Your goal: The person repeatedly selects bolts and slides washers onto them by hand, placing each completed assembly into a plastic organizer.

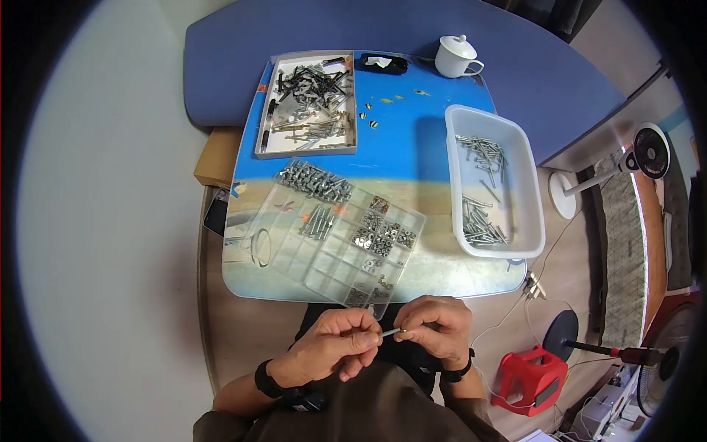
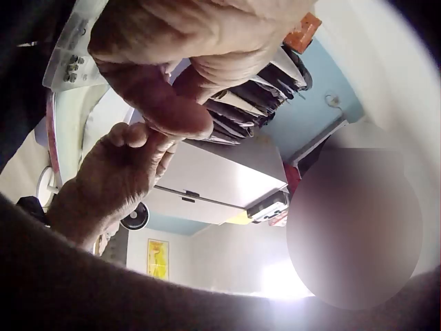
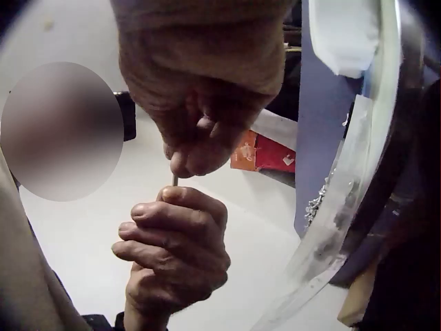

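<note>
A thin metal screw or bolt [image 1: 391, 333] spans the gap between both hands, in front of the table edge. My left hand [image 1: 335, 346] pinches one end between thumb and fingers; my right hand [image 1: 438, 330] pinches the other end. In the right wrist view a short piece of the shaft [image 3: 175, 181] shows between the right fingertips and the left hand [image 3: 176, 248]. The left wrist view shows both hands close together, the shaft hidden by the fingers. Just beyond them lies the clear compartment box [image 1: 333, 254] with bolts, nuts and washers.
A shallow tray [image 1: 305, 155] of mixed screws stands at the back left. A white plastic bin [image 1: 537, 221] with long screws is at the right. Behind are a lidded white cup [image 1: 454, 57] and a black pouch [image 1: 394, 66]. A red stool [image 1: 529, 379] stands on the floor.
</note>
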`<act>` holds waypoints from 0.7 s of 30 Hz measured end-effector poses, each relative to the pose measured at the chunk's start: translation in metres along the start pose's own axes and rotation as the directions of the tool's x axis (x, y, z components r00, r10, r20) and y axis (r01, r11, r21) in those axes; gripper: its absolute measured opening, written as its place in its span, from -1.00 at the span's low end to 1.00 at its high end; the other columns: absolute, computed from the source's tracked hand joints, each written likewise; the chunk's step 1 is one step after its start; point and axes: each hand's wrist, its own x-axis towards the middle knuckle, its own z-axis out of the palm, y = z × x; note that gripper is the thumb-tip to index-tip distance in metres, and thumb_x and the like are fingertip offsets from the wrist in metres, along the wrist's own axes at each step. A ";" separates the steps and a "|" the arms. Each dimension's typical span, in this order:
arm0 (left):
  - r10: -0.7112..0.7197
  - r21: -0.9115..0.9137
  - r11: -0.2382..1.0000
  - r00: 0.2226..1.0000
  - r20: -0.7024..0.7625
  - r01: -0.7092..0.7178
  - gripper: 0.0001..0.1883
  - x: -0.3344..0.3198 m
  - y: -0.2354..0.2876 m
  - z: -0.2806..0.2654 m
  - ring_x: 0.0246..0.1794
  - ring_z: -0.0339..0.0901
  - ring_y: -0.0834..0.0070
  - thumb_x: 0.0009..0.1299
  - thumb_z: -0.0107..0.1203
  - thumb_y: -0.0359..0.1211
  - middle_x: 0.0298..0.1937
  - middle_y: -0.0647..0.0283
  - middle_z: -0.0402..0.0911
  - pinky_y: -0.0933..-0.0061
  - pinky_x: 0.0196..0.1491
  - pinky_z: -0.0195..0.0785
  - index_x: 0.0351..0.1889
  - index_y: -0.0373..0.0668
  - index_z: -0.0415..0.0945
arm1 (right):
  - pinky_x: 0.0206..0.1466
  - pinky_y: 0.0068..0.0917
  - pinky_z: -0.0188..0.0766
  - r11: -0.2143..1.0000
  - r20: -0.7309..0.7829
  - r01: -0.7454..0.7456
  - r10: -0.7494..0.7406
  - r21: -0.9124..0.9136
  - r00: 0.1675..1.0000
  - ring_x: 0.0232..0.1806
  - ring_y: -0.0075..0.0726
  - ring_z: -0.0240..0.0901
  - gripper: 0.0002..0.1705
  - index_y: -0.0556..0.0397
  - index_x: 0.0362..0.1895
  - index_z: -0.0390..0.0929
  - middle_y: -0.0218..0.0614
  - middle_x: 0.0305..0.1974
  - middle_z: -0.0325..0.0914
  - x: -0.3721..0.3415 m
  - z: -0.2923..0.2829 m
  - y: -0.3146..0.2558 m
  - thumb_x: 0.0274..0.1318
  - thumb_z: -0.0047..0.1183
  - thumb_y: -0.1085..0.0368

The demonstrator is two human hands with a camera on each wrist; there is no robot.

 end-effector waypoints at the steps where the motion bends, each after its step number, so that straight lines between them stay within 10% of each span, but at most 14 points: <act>1: -0.040 0.014 0.999 0.999 0.004 0.040 -0.83 0.000 0.003 0.003 -0.71 0.37 0.71 0.52 0.08 -0.33 -0.51 0.28 0.53 0.68 -0.69 0.18 -0.26 -0.23 0.49 | -0.30 -0.45 0.54 1.000 -0.004 0.011 -0.011 -0.012 1.000 -0.35 -0.28 0.67 -0.88 0.12 -0.36 0.69 -0.23 -0.37 0.69 -0.001 -0.001 0.001 0.05 0.34 0.34; 13: 0.031 0.059 0.998 0.985 -0.167 -0.021 -0.92 0.015 0.002 0.004 -0.77 0.19 0.77 0.45 0.06 -0.47 -0.62 0.35 0.42 0.69 -0.73 -0.02 -0.30 -0.27 0.49 | -0.44 -0.49 0.56 0.998 -0.083 -0.055 0.058 0.040 0.995 -0.51 -0.30 0.66 -0.80 0.24 -0.40 0.67 -0.02 -0.40 0.68 -0.001 0.007 0.012 0.10 0.31 0.32; 21: 0.103 0.152 0.986 0.968 -0.227 -0.069 -0.94 0.018 0.001 0.004 -0.76 0.21 0.76 0.43 0.04 -0.51 -0.63 0.34 0.43 0.67 -0.71 0.02 -0.31 -0.28 0.48 | -0.39 -0.48 0.53 0.999 -0.110 -0.010 0.005 -0.043 0.994 -0.46 -0.33 0.65 -0.82 0.15 -0.39 0.67 -0.22 -0.47 0.68 0.001 0.008 0.020 0.12 0.31 0.28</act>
